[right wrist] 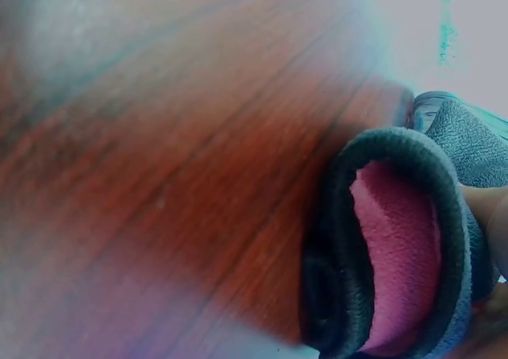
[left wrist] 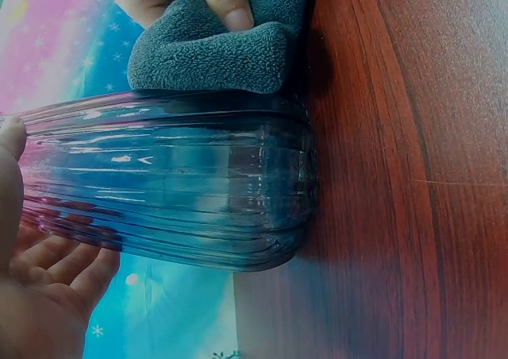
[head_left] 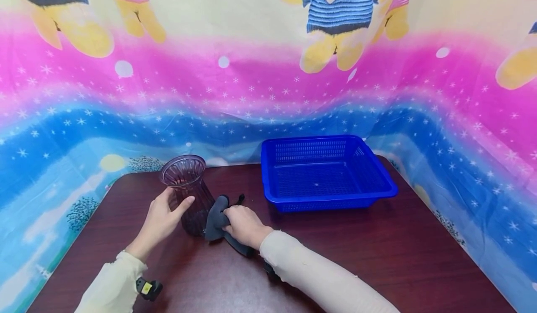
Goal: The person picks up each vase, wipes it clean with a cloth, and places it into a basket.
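Note:
A purple-tinted ribbed glass vase (head_left: 194,201) with a flared rim tilts a little on the dark wooden table. My left hand (head_left: 165,215) holds it below the rim, thumb on the near side and fingers behind. In my right hand (head_left: 243,224) is a bunched grey cloth (head_left: 216,220), gripped between thumb and fingers. The cloth touches the vase's lower right side, as the left wrist view shows with the folded cloth (left wrist: 208,57) against the glass. A pink inner face of the cloth (right wrist: 397,256) shows in the right wrist view.
A blue plastic basket (head_left: 331,203) with perforated walls stands at the back right of the table (head_left: 356,257). A printed curtain (head_left: 235,89) hangs behind and along both sides. A small black device (head_left: 148,289) is strapped at the left wrist.

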Available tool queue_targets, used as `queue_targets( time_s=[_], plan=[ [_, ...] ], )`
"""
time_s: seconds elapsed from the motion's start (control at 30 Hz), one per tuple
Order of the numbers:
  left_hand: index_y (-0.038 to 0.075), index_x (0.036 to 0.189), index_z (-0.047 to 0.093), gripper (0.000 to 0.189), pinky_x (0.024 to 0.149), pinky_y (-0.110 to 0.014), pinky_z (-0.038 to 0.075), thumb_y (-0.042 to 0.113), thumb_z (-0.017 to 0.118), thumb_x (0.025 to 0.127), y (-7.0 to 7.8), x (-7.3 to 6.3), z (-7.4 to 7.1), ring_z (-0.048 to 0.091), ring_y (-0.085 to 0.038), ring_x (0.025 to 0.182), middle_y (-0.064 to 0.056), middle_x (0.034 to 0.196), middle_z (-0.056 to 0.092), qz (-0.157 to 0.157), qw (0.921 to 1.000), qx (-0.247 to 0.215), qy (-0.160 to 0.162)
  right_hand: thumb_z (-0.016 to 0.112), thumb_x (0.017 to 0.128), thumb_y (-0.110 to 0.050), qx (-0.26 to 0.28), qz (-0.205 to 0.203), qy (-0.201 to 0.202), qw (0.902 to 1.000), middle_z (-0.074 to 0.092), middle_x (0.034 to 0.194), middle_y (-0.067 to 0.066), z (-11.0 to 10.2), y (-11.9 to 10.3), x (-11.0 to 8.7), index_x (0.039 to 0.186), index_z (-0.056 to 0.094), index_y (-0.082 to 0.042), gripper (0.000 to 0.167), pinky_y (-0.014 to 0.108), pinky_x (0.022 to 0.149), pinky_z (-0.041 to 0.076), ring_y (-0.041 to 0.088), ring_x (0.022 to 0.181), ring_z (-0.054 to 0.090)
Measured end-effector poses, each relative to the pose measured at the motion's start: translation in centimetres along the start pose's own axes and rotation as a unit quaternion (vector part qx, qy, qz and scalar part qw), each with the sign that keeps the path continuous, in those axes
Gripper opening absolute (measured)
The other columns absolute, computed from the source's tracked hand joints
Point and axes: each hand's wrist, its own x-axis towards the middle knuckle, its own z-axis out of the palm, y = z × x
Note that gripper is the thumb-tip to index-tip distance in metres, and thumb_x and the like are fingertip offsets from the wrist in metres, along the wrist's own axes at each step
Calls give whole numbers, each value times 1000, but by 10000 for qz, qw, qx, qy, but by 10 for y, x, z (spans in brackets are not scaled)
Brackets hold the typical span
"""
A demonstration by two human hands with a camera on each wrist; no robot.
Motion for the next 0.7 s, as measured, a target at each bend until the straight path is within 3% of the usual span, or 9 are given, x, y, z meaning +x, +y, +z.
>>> queue_targets(
  time_s=[0.3,0.7],
  plan=[
    [-4,139,51,56,101,-58,53,33,65,99,1,0,0,64,-46,120,-32,131,63,22,10000,-11,9,77,90,-24,78,-196,183,9996,72,87,-2,-5,0,0,91,71,-15,11,25,69,53,8,79,64],
    [-3,141,51,57,100,-58,53,33,64,99,0,-1,0,64,-46,121,-32,132,63,29,10000,-11,-12,75,92,-26,269,-348,569,9974,70,85,-2,-26,-9,3,93,70,-16,11,24,66,51,8,75,61]
  ],
)
